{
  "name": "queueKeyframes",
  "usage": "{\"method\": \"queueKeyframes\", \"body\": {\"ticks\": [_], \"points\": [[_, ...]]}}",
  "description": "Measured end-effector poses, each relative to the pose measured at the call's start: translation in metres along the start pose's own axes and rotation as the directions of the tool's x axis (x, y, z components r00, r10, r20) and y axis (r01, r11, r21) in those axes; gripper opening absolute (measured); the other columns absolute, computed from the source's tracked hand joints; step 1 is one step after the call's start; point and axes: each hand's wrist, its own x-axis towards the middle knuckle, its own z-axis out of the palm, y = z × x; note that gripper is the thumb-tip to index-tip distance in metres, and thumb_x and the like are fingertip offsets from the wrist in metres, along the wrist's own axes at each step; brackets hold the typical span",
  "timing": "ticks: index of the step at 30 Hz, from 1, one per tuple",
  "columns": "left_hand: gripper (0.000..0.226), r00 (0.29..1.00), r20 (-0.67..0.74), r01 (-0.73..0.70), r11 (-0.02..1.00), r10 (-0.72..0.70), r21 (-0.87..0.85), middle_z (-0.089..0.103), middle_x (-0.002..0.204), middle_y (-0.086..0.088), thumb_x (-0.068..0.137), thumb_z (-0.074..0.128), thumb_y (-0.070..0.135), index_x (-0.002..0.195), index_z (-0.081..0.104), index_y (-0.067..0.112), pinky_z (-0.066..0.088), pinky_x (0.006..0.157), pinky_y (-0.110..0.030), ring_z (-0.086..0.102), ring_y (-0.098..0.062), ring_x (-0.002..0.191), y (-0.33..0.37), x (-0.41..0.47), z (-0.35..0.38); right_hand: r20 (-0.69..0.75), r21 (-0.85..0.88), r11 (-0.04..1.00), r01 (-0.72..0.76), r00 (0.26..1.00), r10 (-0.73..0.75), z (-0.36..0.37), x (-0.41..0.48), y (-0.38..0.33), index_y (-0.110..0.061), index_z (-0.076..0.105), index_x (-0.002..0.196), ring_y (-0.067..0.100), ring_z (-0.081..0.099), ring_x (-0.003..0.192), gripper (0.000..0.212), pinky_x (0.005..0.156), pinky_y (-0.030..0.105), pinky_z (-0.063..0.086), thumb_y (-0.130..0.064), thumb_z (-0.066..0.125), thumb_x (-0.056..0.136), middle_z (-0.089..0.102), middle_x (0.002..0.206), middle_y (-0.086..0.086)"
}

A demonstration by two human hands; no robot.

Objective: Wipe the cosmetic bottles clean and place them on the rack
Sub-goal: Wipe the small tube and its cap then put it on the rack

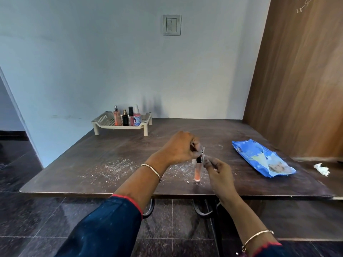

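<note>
Both hands meet over the near edge of the desk (111, 151). A left hand (179, 147) is curled over the black cap of a slim orange bottle (197, 172), with its fingers pressed together around the top. A right hand (219, 173) pinches something small and pale against the bottle's neck; it looks like a wipe, but it is too small to be sure. The bottle stands upright on the desk, close to the near edge, with white crumbs scattered beside it.

Four bottles already stand in a row on the cream rack (104, 121) at the far left corner. A blue wipes pack (259, 156) lies toward the right edge, and a crumpled white wipe (322, 169) sits past it.

To do this step well, the left hand should hold the cap tight so the thin bottle does not tip. The right hand should rub from the neck down to the bottom, all the way around. Then the bottle can go beside the others on the rack.
</note>
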Motion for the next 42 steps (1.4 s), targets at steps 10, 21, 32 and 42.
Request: {"method": "queueKeyframes", "body": {"ticks": [10, 21, 32, 42], "points": [[0.01, 1.0, -0.007, 0.003, 1.0, -0.003, -0.024, 0.074, 0.095, -0.006, 0.074, 0.075, 0.001, 0.075, 0.07, 0.009, 0.056, 0.084, -0.024, 0.07, -0.01, 0.091, 0.0, 0.0, 0.001, 0.042, -0.159, 0.971, -0.178, 0.981, 0.187, -0.006, 0.007, 0.004, -0.024, 0.073, 0.075, 0.011, 0.062, 0.068, 0.037, 0.069, 0.033, 0.052, 0.0, 0.048, 0.09, 0.072, 0.071, -0.003], [0.007, 0.999, -0.025, 0.036, 0.997, -0.038, -0.074, 0.074, 0.093, -0.004, 0.073, 0.076, 0.002, 0.079, 0.072, 0.004, 0.053, 0.077, -0.013, 0.066, 0.001, 0.077, 0.001, -0.002, 0.0, -0.111, 0.082, 0.996, -0.019, 0.993, 0.028, -0.004, 0.006, -0.006, -0.008, 0.068, 0.079, 0.011, 0.064, 0.066, 0.017, 0.064, 0.023, 0.052, -0.001, 0.08, 0.07, 0.071, 0.073, 0.003], [0.002, 0.995, -0.098, 0.01, 0.999, -0.014, -0.048, 0.074, 0.097, -0.002, 0.076, 0.073, 0.006, 0.078, 0.072, 0.007, 0.054, 0.084, -0.019, 0.068, -0.006, 0.091, 0.001, -0.01, 0.006, -0.143, -0.328, 0.944, -0.042, 0.99, -0.006, -0.002, -0.004, 0.008, -0.026, 0.063, 0.072, -0.007, 0.058, 0.067, 0.023, 0.063, 0.022, 0.044, -0.02, 0.084, 0.065, 0.065, 0.072, -0.018], [0.029, 0.989, -0.141, 0.054, 0.997, -0.047, 0.051, 0.066, 0.069, 0.007, 0.084, 0.064, 0.032, 0.062, 0.061, 0.014, 0.055, 0.075, -0.038, 0.064, -0.012, 0.071, -0.003, -0.013, 0.011, -0.21, -0.056, 0.991, 0.125, 0.968, -0.134, 0.01, -0.009, 0.009, -0.02, 0.066, 0.079, 0.007, 0.059, 0.069, 0.013, 0.062, 0.024, 0.046, -0.016, 0.063, 0.091, 0.067, 0.074, -0.006]]}}
